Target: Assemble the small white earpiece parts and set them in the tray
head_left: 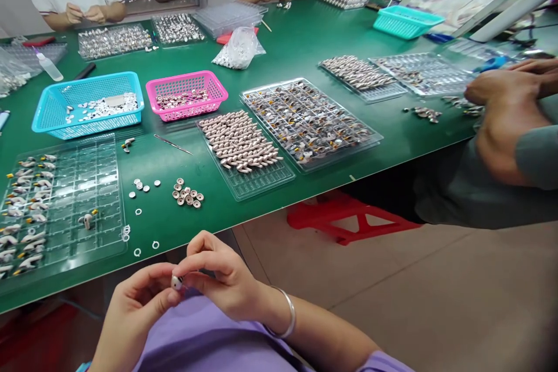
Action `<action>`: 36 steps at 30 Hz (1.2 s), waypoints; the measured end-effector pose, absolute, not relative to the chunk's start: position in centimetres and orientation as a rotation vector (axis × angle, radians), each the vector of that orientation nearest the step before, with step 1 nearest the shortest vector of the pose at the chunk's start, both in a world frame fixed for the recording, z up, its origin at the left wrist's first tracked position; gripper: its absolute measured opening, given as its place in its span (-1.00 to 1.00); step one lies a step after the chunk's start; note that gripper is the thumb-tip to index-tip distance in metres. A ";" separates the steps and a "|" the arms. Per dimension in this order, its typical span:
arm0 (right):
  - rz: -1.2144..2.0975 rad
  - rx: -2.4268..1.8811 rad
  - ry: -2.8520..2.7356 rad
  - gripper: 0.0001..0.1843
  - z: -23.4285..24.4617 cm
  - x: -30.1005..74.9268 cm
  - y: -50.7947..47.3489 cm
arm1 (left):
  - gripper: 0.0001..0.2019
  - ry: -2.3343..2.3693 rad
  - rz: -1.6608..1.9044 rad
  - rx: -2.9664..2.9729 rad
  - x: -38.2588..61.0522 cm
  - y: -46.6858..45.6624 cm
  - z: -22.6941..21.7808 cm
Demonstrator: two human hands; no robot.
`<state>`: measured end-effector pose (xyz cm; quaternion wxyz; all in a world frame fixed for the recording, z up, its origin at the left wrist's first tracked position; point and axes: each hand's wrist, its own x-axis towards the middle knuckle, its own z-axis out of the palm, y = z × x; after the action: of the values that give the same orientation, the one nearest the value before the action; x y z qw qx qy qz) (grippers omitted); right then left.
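Note:
Just past the table's front edge, above my lap, my left hand [142,308] pinches a small pale earbud housing [176,282] between thumb and fingertips. The fingers of my right hand [222,279] are closed on the same piece from the other side and partly hide it. A dark spot shows on its surface. On the table beyond lie a cluster of round beige caps [188,196], several white discs [146,188] and thin white rings [156,244]. To the left, a clear compartment tray [82,186] carries rows of earbud parts [35,215] and a single one [88,220] apart from them.
A blue basket [87,125], a pink basket [187,110] and metal tweezers [173,144] lie farther back. Filled trays of beige stems [239,139] and earbud parts [309,119] stand to the right. A co-worker's arm [501,116] reaches in at right; two people sit opposite.

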<state>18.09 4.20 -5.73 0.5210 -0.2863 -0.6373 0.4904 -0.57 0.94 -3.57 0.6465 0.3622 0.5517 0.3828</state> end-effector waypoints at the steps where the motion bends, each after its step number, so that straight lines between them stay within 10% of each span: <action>1: 1.171 -0.678 -1.541 -0.77 -5.6 18.1 4.1 | -0.74 1.292 0.878 0.901 -0.6 0.9 -3.5; 36: 1.092 -0.691 -1.494 -0.70 -6.3 17.9 2.6 | -0.54 1.328 0.694 1.290 1.9 0.1 -2.0</action>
<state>17.93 2.64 -6.32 0.5508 -0.2919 -0.6312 0.4616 1.89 0.10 -2.03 0.5498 0.5450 0.5609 0.2934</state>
